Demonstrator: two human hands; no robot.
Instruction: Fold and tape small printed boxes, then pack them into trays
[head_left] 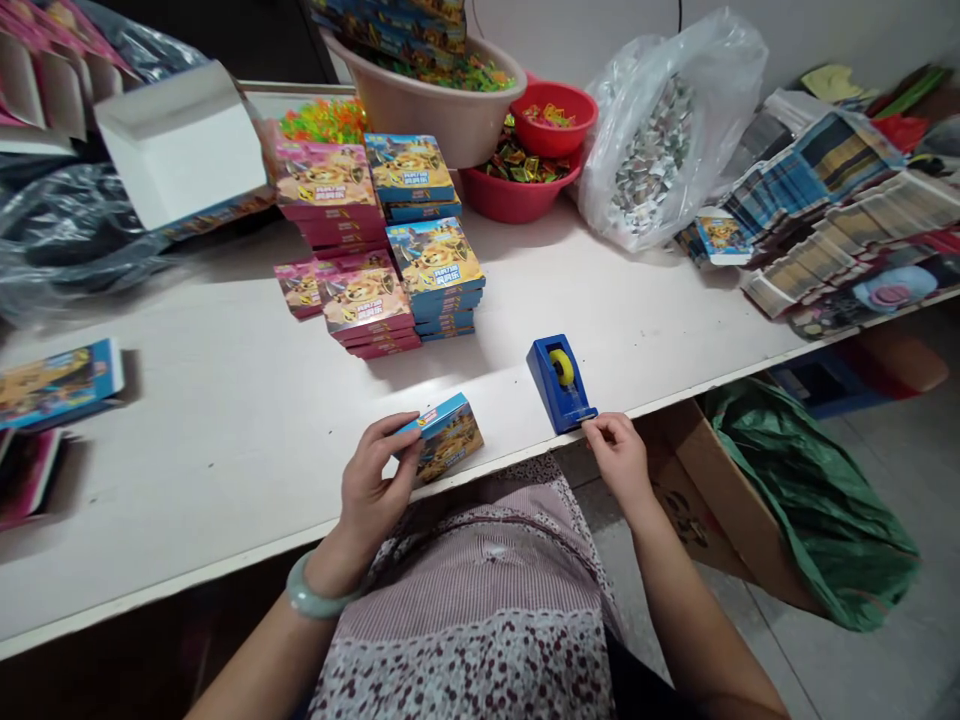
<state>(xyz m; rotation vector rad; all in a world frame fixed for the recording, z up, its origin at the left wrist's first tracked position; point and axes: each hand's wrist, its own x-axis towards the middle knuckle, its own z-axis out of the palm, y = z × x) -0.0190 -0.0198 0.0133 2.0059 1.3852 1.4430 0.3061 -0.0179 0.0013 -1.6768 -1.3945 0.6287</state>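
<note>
My left hand [381, 475] grips a small blue printed box [452, 440], which stands on its edge near the table's front. Its narrow blue side faces up. At the cutting end of a blue tape dispenser [547, 385], my right hand [619, 455] is closed in a pinch. The dispenser carries a yellow-cored roll of tape [561, 367]. Any strip of tape between my right fingertips is too small to make out. Beyond the left hand stand stacks of pink boxes [364, 297] and blue boxes [437, 258].
Behind the stacks are a large beige tub [431, 110], red bowls [517, 190] and a clear plastic bag [600, 190]. Rows of packed cards [817, 170] lie at right. An open white-lined box [187, 150] sits at left. A cardboard carton [709, 480] with a green sack [810, 500] stands below the table's edge.
</note>
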